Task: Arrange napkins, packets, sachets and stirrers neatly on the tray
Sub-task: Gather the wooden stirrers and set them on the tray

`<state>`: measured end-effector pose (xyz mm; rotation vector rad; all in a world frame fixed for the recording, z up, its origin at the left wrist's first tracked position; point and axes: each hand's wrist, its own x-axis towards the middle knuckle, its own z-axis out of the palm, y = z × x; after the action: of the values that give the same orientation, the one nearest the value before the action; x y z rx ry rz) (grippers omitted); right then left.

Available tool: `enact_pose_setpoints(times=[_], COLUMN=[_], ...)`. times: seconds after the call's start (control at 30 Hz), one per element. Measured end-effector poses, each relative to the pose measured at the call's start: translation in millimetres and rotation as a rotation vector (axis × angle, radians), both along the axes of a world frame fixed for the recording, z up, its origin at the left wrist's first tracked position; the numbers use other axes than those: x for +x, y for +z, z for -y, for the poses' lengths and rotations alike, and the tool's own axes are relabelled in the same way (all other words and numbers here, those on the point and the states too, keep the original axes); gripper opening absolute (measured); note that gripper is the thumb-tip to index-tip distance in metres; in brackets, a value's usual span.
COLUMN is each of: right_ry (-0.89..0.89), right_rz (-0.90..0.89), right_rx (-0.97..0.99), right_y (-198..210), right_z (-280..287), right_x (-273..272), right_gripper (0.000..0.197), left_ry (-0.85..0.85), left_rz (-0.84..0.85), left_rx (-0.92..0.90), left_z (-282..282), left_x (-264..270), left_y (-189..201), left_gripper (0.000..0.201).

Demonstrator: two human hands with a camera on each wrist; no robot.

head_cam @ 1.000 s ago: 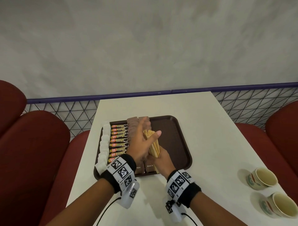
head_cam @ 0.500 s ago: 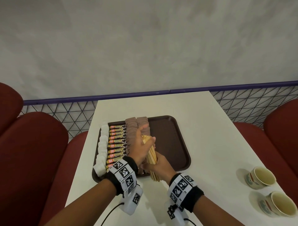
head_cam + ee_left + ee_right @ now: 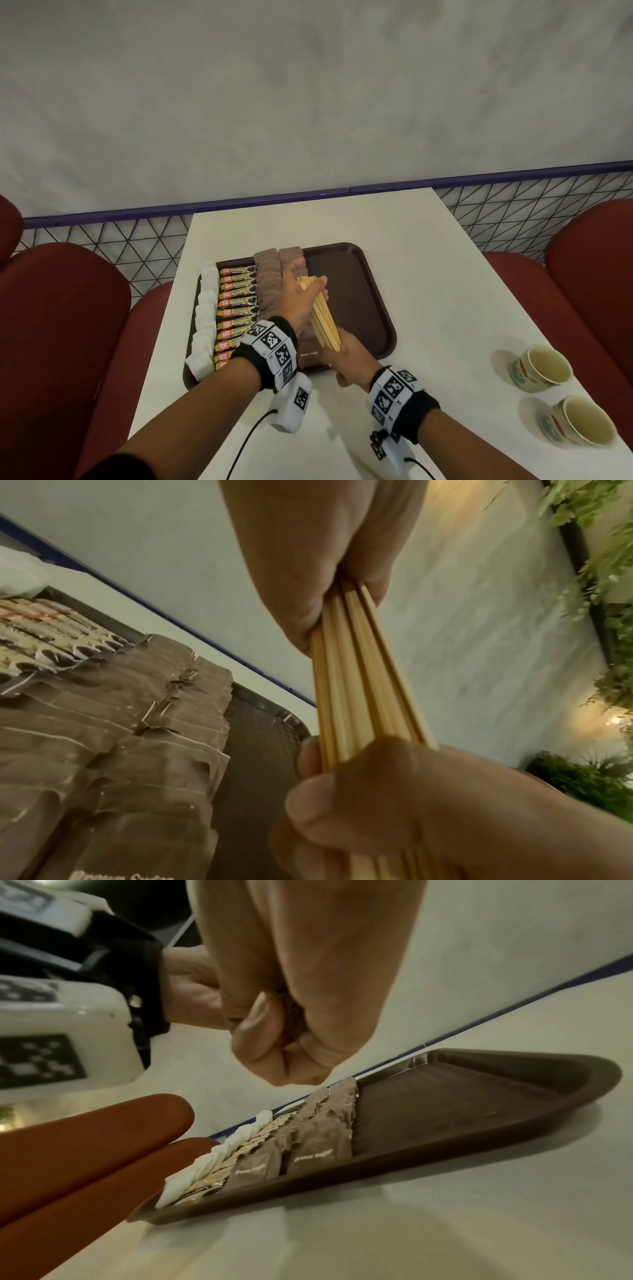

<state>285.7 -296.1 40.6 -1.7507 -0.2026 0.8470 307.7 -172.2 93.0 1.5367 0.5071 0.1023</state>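
Since the earlier frame, little has been shifted: the stirrers (image 3: 320, 315) are still gripped by both fists, left hand (image 3: 298, 298) at the far end, right hand (image 3: 349, 356) at the near end, above the tray (image 3: 359, 308) near its front edge. Squaring seems unfinished; laying down remains.

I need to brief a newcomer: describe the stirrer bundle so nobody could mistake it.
Find the dark brown tray on the white table. Above its middle, both hands grip one bundle of stirrers. Unlike the flat brown sachets beside it, it is pale, thin wooden sticks.
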Motion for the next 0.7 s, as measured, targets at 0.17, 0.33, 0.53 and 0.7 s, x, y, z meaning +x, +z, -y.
enact_pose_setpoints(times=[0.17,0.33,0.53,0.7], right_ry=[-0.040,-0.002,0.201,0.543], right_rz=[-0.009,0.004,-0.043,0.272], right_rx=[0.005,0.019,-0.007,-0.592], right_y=[-2,1,8,-13], right_z=[3,6,35,76], right_x=[7,-1,-4,-34], right_gripper=[0.025,0.018,0.027,0.027], left_ry=[-0.017,-0.160,-0.084,-0.007], left_rz=[-0.128,-0.181,-0.172,-0.190], left_rx=[-0.107,-0.288,-0.321,-0.327], left_z=[3,23,23,4], left_x=[-2,-19,-25,-28], left_y=[-9,-18,-26,-33], left_gripper=[0.083,0.012,0.007,0.008])
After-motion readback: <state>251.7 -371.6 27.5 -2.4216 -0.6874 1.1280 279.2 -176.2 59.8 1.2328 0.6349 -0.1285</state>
